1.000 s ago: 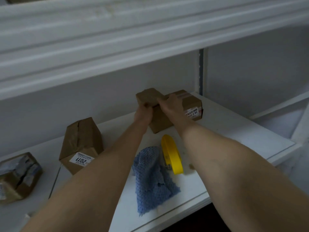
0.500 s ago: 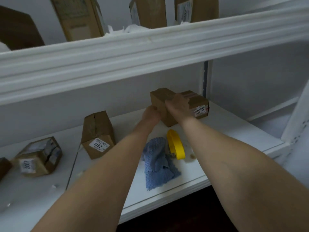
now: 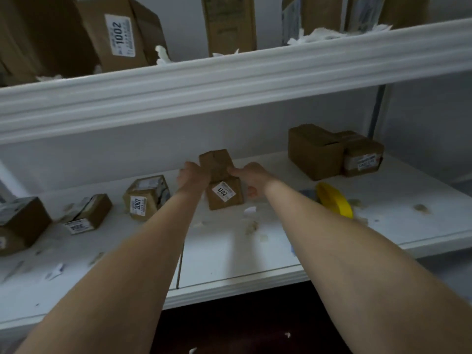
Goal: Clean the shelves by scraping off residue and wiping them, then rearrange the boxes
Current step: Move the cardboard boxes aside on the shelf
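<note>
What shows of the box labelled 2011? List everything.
The box is brown cardboard, small, taller than wide, with a creased top. A white label reading 2011 sits skewed on its front. It leans, its base seemingly on the white shelf. The left hand and right hand hold its upper sides.

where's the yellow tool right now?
Head view: the yellow tool lies on the lower shelf, right of centre, just beyond the right forearm and in front of the two boxes at the back right.
</note>
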Demonstrator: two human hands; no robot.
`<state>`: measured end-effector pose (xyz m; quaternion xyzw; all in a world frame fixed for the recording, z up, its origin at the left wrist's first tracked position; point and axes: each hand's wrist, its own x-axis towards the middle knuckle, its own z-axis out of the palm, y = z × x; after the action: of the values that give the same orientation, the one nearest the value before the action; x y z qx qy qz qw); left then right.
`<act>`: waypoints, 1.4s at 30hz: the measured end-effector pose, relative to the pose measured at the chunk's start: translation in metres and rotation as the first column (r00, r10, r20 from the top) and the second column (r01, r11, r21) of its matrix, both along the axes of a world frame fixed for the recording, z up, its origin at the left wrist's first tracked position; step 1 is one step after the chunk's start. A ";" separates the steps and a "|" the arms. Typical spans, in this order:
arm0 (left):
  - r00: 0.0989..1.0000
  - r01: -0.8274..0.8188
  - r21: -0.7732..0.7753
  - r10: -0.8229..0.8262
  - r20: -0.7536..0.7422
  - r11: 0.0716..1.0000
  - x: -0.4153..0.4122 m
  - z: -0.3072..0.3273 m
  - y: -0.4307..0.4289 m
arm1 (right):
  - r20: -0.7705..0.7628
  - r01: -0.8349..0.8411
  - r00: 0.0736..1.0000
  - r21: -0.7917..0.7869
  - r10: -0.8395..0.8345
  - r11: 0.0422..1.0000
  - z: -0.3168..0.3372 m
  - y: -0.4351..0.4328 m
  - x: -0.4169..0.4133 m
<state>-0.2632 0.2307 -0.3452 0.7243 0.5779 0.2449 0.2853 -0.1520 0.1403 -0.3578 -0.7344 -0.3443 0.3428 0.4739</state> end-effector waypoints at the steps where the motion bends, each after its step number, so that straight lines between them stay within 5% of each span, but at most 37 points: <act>1: 0.999 0.015 -0.043 -0.013 0.045 0.999 -0.007 -0.005 0.005 | 0.012 0.002 1.000 -0.001 -0.002 1.000 -0.003 0.008 -0.007; 9: 0.945 0.216 -0.353 -0.104 0.310 0.910 -0.013 -0.028 0.014 | -0.015 0.137 0.991 0.048 -0.137 0.989 -0.026 0.047 -0.021; 17: 0.769 0.459 -0.316 -0.194 0.609 0.830 0.012 -0.023 0.024 | 0.049 0.352 0.932 0.116 -0.359 0.929 -0.019 0.068 0.008; 25: 0.834 0.437 -0.324 -0.242 0.496 0.839 0.028 -0.030 0.026 | 0.031 0.368 0.930 -0.030 -0.367 0.929 -0.033 0.072 0.018; 28: 0.890 0.362 -0.296 -0.232 0.393 0.884 0.026 -0.027 0.027 | 0.303 0.455 0.860 -0.090 -0.411 0.886 -0.025 0.071 0.009; 34: 0.960 0.165 -0.071 -0.144 0.240 0.984 -0.017 -0.013 0.050 | 0.561 0.398 0.701 0.203 -0.440 0.894 -0.003 0.076 -0.038; 38: 0.984 -0.003 0.106 -0.016 0.180 0.994 -0.070 -0.007 0.069 | 0.514 0.199 0.816 0.178 -0.263 0.964 -0.008 0.095 -0.077; 42: 0.984 -0.159 0.124 0.148 0.096 0.980 -0.120 -0.009 0.088 | 0.383 -0.025 0.923 -0.021 0.031 0.999 -0.023 0.125 -0.114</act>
<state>-0.3827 0.3192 -0.3543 0.6835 0.6019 0.3345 0.2422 -0.2665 0.2651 -0.3805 -0.7859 -0.4380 0.2020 0.3869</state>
